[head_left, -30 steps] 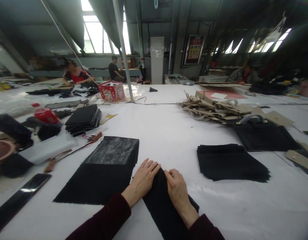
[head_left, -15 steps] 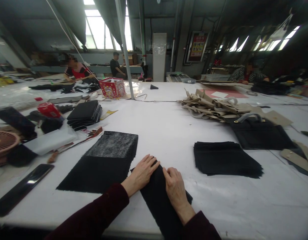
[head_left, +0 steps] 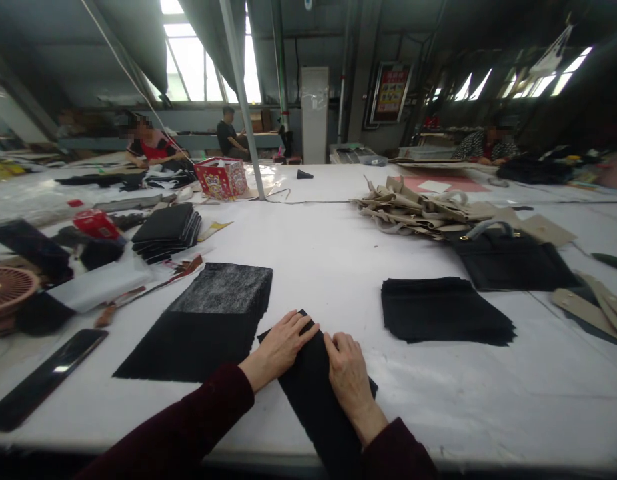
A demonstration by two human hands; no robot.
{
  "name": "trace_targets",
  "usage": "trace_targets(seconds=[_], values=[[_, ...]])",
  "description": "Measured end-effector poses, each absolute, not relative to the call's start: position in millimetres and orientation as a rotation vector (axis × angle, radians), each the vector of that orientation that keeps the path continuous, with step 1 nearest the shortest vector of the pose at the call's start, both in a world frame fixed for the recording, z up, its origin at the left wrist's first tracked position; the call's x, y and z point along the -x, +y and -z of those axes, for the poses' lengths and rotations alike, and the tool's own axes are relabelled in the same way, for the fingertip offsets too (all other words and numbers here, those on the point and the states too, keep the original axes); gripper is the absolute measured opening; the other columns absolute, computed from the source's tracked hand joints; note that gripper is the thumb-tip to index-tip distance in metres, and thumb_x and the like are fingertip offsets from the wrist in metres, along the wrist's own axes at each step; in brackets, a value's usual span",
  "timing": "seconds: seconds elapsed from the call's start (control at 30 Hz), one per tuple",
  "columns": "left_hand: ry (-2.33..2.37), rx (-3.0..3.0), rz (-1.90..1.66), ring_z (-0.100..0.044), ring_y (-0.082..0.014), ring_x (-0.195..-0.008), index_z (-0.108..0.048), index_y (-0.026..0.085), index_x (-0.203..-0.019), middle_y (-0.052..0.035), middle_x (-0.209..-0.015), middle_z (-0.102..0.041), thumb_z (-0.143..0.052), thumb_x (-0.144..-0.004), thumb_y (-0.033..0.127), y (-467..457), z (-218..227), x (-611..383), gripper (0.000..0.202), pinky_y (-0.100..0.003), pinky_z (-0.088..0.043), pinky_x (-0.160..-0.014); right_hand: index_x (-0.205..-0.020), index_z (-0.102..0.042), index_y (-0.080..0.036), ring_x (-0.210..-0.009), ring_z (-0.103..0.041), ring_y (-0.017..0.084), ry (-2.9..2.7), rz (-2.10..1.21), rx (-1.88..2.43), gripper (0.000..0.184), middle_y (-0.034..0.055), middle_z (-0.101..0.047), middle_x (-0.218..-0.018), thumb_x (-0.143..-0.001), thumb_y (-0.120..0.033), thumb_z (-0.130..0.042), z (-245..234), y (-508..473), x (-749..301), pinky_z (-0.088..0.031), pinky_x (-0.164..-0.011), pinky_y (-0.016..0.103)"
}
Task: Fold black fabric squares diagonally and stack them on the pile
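A folded piece of black fabric (head_left: pixel 308 397) lies slantwise on the white table in front of me, its near end running past the table's front edge. My left hand (head_left: pixel 278 347) rests on its far end, fingers stretched out over the cloth. Along its right edge, my right hand (head_left: pixel 349 373) has its fingers bent and pressed together on the fabric; a dark corner shows beyond that wrist. Left of my hands lies a stack of black fabric pieces (head_left: pixel 188 347), with a grey speckled part at its far end. To the right sits another black fabric stack (head_left: pixel 443 310).
A phone (head_left: pixel 48 377) and a pink fan (head_left: pixel 8 297) lie at the left, near a black folded stack (head_left: pixel 163 230). Beige pieces with straps (head_left: pixel 413 210) and a black bag panel (head_left: pixel 513 263) are at the right. A metal pole (head_left: pixel 243 100) stands by a red box (head_left: pixel 221 179). People sit beyond.
The view has shifted slightly, so things at the right appear a little further left. Both hands keep nearly the same place on the black fabric.
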State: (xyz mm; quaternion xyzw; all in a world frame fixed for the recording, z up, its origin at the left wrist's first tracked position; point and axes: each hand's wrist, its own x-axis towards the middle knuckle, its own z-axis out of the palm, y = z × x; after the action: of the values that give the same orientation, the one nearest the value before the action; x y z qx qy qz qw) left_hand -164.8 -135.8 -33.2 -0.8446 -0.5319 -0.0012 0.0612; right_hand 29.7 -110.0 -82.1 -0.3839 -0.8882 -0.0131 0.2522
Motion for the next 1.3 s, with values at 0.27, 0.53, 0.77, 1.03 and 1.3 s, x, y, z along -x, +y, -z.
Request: trace_targets(seconds=[0.27,0.53,0.77,1.03,1.3], values=[[-1.541,2.642,0.014,-0.047,-0.0218,-0.118,-0.042,0.017,-0.139,-0.0084,-0.125,-0.055,-0.052,-0.085,0.013,-132,28,161,0.055,-0.037,-0.025,-0.113,-0.121,-0.057,-0.015,-0.086,-0.046,0.022,-2.398,0.017,1.046,0.032,0.0077,-0.054,-0.092,-0.092,-0.007,-0.046,79,-115,-36,-0.038,-0.076,0.034],[-1.453,2.637,-0.033,-0.043,-0.0245,-0.124,-0.042,0.021,-0.140,-0.0092,-0.128,-0.053,-0.054,-0.085,0.014,-133,28,158,0.057,-0.042,-0.023,-0.114,-0.122,-0.056,-0.016,-0.088,-0.048,0.022,-2.409,0.004,1.094,0.035,0.0073,-0.054,-0.094,-0.090,-0.005,-0.048,80,-120,-41,-0.038,-0.078,0.034],[-1.413,2.683,-0.044,-0.048,-0.0227,-0.121,-0.043,0.014,-0.139,-0.0100,-0.125,-0.057,-0.049,-0.090,0.016,-134,25,152,0.049,-0.037,-0.026,-0.112,-0.117,-0.058,-0.016,-0.085,-0.047,0.021,-2.403,0.029,1.094,0.028,0.0066,-0.054,-0.092,-0.092,-0.008,-0.048,77,-118,-44,-0.038,-0.077,0.035],[-1.454,2.657,-0.023,-0.048,-0.0219,-0.123,-0.044,0.019,-0.139,-0.0095,-0.128,-0.055,-0.046,-0.089,0.011,-142,22,140,0.051,-0.040,-0.026,-0.113,-0.116,-0.059,-0.016,-0.087,-0.048,0.020,-2.414,0.001,1.104,0.027,0.0061,-0.054,-0.093,-0.092,-0.008,-0.048,74,-124,-56,-0.039,-0.078,0.034],[-1.462,2.701,-0.019,-0.049,-0.0203,-0.121,-0.034,0.023,-0.146,-0.0079,-0.130,-0.054,-0.047,-0.085,0.005,-143,24,135,0.065,-0.038,-0.028,-0.112,-0.120,-0.058,-0.015,-0.087,-0.048,0.021,-2.415,0.007,1.101,0.031,0.0065,-0.054,-0.092,-0.091,-0.007,-0.049,75,-129,-69,-0.039,-0.078,0.034]])
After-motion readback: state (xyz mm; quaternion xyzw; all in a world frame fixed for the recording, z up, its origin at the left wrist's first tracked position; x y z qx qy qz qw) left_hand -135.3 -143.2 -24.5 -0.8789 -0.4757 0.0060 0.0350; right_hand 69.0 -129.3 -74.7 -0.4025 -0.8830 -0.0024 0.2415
